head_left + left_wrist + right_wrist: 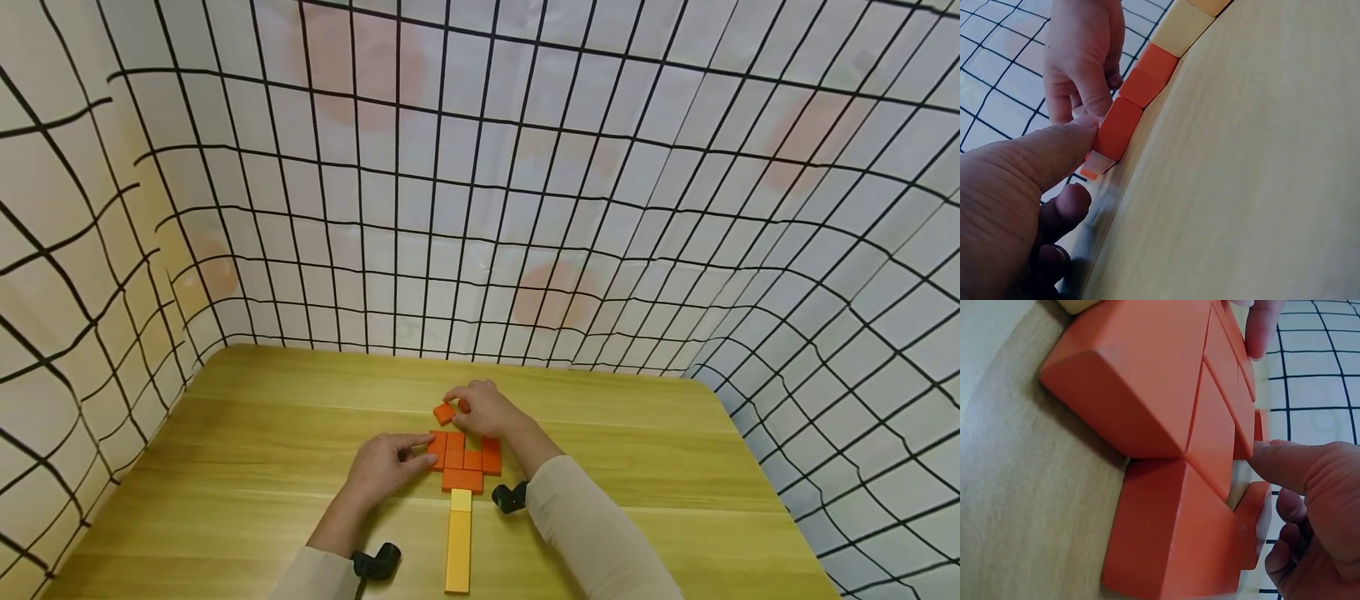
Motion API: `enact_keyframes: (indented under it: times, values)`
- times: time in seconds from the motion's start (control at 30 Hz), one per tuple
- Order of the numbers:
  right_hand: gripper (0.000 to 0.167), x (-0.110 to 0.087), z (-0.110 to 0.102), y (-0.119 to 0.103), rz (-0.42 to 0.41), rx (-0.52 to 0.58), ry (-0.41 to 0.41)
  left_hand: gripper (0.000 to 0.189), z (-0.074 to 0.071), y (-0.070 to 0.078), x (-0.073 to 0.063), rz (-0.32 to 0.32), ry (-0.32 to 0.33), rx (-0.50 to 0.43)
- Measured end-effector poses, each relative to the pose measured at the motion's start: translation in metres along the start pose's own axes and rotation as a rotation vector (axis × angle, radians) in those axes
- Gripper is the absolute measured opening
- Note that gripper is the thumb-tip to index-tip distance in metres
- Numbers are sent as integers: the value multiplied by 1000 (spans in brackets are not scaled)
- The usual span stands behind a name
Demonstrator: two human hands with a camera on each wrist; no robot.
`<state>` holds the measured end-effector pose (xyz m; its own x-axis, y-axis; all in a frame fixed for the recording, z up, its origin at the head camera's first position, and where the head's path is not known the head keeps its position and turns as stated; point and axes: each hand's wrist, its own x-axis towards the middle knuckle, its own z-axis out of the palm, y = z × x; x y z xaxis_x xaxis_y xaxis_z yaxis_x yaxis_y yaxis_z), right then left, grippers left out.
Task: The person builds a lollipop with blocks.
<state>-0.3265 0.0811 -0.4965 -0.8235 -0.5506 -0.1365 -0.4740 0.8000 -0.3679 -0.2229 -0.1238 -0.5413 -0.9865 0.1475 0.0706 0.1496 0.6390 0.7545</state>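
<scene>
Flat orange blocks lie fitted together on the table, a rectangular block [462,481] nearest me. My left hand [382,468] rests index finger and thumb against the edge of the leftmost orange block [437,451]; in the left wrist view the thumb presses that block's side [1119,128]. Beyond the group, my right hand [486,408] pinches a small, turned orange block [444,413] between thumb and index finger. Another orange piece [463,406] shows under that hand, partly hidden; whether it is held I cannot tell. An upright orange block [491,456] stands at the group's right.
A short pale-yellow block [461,500] and a long yellow block [459,550] run in line toward me below the orange group. Black wrist devices [377,562] sit by both sleeves. A black grid with pale sheeting [480,208] encloses the wooden table [637,517] at the back and sides.
</scene>
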Motion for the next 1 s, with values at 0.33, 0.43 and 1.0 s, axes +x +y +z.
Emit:
enact_keyframes:
  times: [0.33, 0.43, 1.0]
  values:
    - [34, -2, -1, -3, 18, 36, -6, 36, 0, 1, -1, 1, 5, -17]
    - [33, -2, 0, -3, 19, 47, -3, 36, 0, 1, -1, -1, 6, -19]
    - [33, -5, 1, 5, -3, 130, 13, 35, 1, 2, 0, 2, 23, 3]
